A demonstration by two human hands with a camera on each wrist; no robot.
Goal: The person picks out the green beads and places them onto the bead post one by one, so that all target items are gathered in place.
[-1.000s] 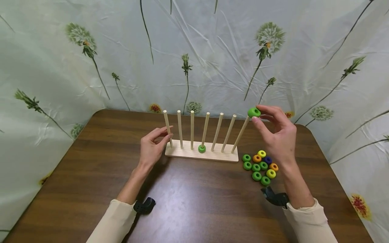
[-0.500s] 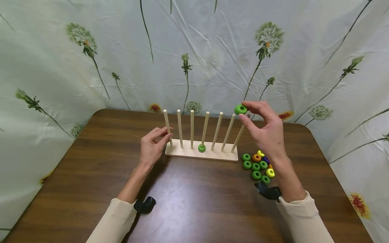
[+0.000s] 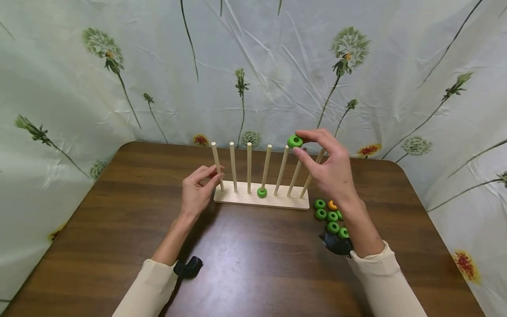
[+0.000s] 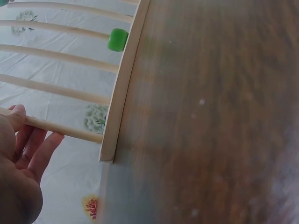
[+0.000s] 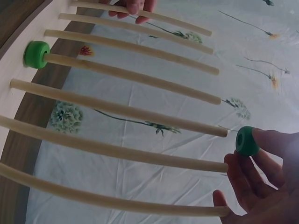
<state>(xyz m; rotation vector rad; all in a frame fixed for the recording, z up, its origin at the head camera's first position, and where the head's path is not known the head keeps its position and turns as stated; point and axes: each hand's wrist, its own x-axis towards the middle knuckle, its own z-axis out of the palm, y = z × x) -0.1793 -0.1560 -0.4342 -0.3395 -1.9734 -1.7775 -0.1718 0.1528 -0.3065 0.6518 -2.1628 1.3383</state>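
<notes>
My left hand (image 3: 200,191) pinches the leftmost peg of a pale wooden stand (image 3: 257,200) with several upright pegs. In the left wrist view, thumb and fingers close around that peg (image 4: 70,130). My right hand (image 3: 332,165) holds a green ring (image 3: 295,141) between thumb and fingers, just above the tip of the third peg from the right. The right wrist view shows this held ring (image 5: 246,141) apart from the nearby peg tip (image 5: 223,133). Another green ring (image 3: 262,192) sits at the base of the middle peg.
To the right of the stand, several loose green rings (image 3: 321,214) and an orange ring (image 3: 332,205) lie on the brown table (image 3: 245,264); my right forearm hides part of that group. A flower-print cloth (image 3: 178,88) hangs behind the table.
My right hand has carried the green ring leftward, from the rightmost peg's tip to above the third peg from the right. The left hand stays on its peg.
</notes>
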